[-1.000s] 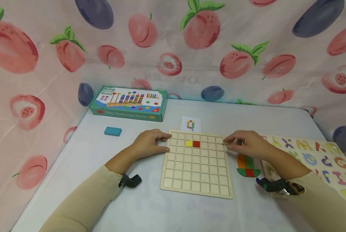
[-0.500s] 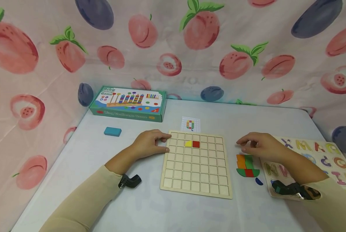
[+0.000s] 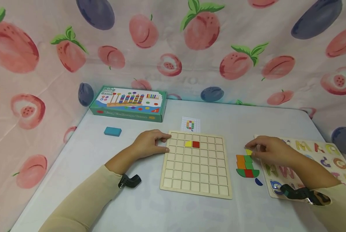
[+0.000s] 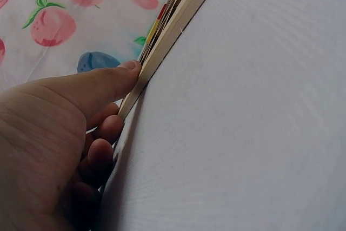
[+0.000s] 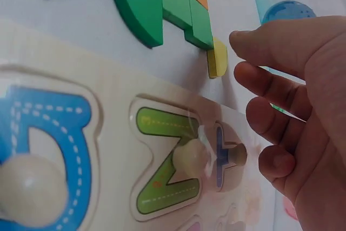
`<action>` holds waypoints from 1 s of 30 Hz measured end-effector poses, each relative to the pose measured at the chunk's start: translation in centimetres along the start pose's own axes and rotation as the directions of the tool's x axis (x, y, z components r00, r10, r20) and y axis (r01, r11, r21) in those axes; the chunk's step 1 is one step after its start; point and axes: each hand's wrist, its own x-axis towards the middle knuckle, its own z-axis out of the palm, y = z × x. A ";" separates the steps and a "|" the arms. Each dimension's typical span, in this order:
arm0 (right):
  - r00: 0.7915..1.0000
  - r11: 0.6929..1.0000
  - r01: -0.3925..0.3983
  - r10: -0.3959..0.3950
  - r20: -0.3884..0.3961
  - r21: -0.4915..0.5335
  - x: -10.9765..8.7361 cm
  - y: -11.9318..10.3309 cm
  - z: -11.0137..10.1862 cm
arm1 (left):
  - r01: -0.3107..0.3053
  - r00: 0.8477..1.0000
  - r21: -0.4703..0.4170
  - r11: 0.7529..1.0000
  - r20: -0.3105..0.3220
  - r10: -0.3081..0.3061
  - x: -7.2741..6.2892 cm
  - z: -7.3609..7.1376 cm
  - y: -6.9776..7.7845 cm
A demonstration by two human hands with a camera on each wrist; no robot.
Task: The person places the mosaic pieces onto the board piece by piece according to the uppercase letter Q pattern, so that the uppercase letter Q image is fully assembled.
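Note:
My left hand touches the left edge of a wooden grid board; in the left wrist view the thumb lies against the board's rim. A yellow rounded-corner block and a red square block sit side by side in the board. To the right, my right hand hovers over a second yellow block, its thumb and fingers apart around it with a visible gap. That block lies against a cluster of green blocks, an orange block and a red block.
A small blue block lies below the cluster. Under my right forearm is a wooden letter puzzle. A pattern card lies behind the board. At the back left are a game box and a teal block.
My right hand has left the board's right edge and moved right, to the yellow block by the cluster. The left hand has stayed at the board's left edge.

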 end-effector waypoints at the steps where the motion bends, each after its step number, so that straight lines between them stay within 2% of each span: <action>1: 1.000 1.000 -0.002 0.002 0.003 -0.004 0.0 0.0 0.0 | 0.001 1.000 -0.002 1.000 -0.001 -0.001 0.0 0.0 0.0; 15: 1.000 1.000 0.008 -0.007 0.029 -0.022 0.5 0.1 0.6 | -0.001 1.000 -0.004 1.000 -0.003 0.001 -0.1 0.0 0.0; 30: 1.000 1.000 -0.003 0.003 0.001 -0.023 0.7 -0.1 0.9 | -0.004 1.000 -0.008 1.000 -0.004 0.004 -0.1 0.1 -0.1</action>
